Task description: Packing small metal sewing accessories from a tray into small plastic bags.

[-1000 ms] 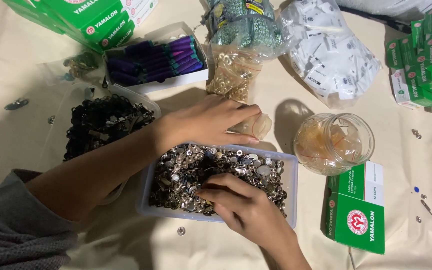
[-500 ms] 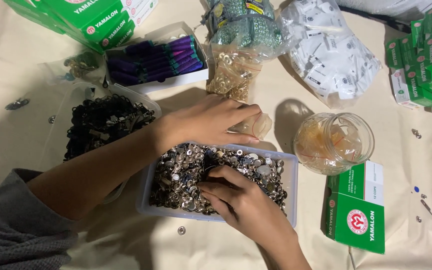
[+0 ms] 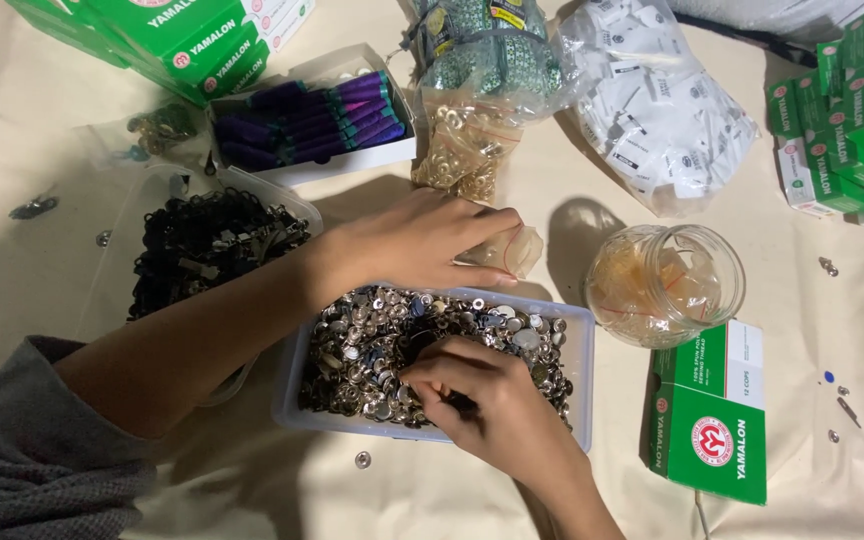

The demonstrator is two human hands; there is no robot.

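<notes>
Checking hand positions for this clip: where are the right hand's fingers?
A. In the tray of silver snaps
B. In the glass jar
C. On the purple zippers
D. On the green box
A: the right hand digs into the tray filled with silver snaps.

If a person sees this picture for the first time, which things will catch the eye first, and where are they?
First, the clear plastic tray at the centre, heaped with shiny silver snap buttons; the right hand digs in it while the left hand pinches a small clear bag just behind it. Next, the bright green boxes at right and the glass jar behind them.
</notes>
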